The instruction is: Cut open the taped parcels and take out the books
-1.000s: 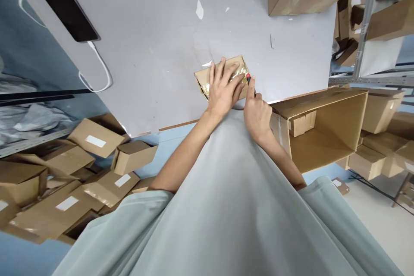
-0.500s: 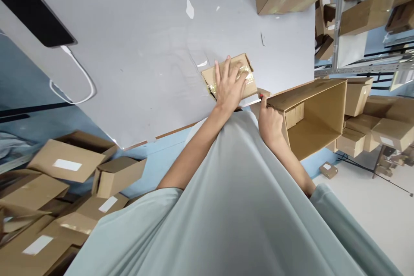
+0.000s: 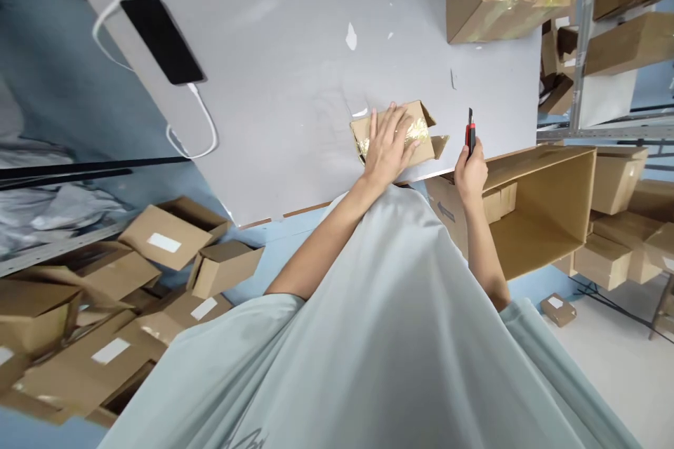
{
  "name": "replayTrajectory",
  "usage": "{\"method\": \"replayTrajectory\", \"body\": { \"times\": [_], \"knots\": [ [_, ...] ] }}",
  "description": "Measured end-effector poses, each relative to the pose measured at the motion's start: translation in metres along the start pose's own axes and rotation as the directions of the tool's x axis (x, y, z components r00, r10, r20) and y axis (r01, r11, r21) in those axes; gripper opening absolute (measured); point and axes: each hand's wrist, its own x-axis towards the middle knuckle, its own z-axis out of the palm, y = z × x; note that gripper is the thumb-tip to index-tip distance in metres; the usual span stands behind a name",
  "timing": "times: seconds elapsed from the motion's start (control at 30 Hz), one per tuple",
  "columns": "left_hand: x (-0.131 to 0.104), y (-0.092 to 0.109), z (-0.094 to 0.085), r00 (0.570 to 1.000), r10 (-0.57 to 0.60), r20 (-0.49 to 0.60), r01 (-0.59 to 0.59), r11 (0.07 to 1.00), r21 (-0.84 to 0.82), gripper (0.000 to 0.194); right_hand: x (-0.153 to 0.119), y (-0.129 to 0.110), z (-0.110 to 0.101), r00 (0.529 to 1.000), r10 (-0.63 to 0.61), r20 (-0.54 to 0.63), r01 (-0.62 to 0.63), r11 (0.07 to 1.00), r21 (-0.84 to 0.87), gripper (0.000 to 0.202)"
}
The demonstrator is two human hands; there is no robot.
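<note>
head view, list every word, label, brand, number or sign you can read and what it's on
No readable words or numbers.
Dark arrow sign on the large open carton.
White labels on boxes: too small to read.
Dark marking on the shirt: cut off, unreadable.

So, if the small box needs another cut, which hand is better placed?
Probably the right: the right hand holds the cutter, blade out, beside the end of the small box where a flap sticks out. The left hand lies across the box's top.
</note>
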Motion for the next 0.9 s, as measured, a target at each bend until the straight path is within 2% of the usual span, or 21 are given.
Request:
{"method": "replayTrajectory", "body": {
  "times": [0.1,0.17,0.27,0.37,0.47,0.53,0.63,0.7,0.8,0.9],
  "knots": [
    [-0.006,-0.005,-0.008,0.997,-0.019,-0.075,0.020,1.000,0.018,0.071,0.048,0.015,0.054,0.992,0.037,0.117,-0.039,0.999,0.017,0.067],
    [-0.011,-0.008,-0.014,0.994,-0.042,-0.105,0.046,0.998,0.039,0.074,0.068,0.020,0.084,0.987,0.028,0.157,-0.027,1.000,-0.009,0.069],
    [-0.021,-0.015,-0.023,0.992,-0.068,-0.109,0.078,0.993,0.087,0.074,0.082,0.028,0.112,0.985,0.020,0.171,-0.010,0.998,-0.058,0.070],
    [-0.033,-0.024,-0.033,0.990,-0.106,-0.096,0.118,0.983,0.141,0.071,0.089,0.036,0.120,0.989,-0.023,0.149,0.032,0.998,-0.060,0.071],
    [-0.047,-0.030,-0.044,0.977,-0.175,-0.120,0.197,0.960,0.198,0.070,0.095,0.035,0.122,0.973,-0.143,0.183,0.122,0.985,0.123,0.066],
    [-0.057,-0.032,-0.050,0.963,-0.217,-0.161,0.251,0.939,0.234,0.069,0.096,0.028,0.127,0.931,-0.184,0.314,0.068,0.936,0.347,0.062],
    [-0.071,-0.031,-0.057,0.940,-0.270,-0.210,0.321,0.908,0.268,0.063,0.094,0.010,0.139,0.807,-0.256,0.532,-0.143,0.790,0.597,0.068],
    [-0.079,-0.028,-0.059,0.928,-0.306,-0.213,0.356,0.896,0.266,0.058,0.091,-0.001,0.146,0.753,-0.337,0.565,-0.182,0.719,0.671,0.076],
    [-0.085,-0.023,-0.058,0.932,-0.296,-0.210,0.348,0.893,0.285,0.058,0.087,-0.014,0.150,0.746,-0.386,0.542,-0.159,0.687,0.709,0.081],
    [-0.083,-0.019,-0.055,0.943,-0.271,-0.193,0.321,0.896,0.308,0.067,0.085,-0.031,0.151,0.730,-0.390,0.561,-0.171,0.691,0.702,0.068]
  ]
}}
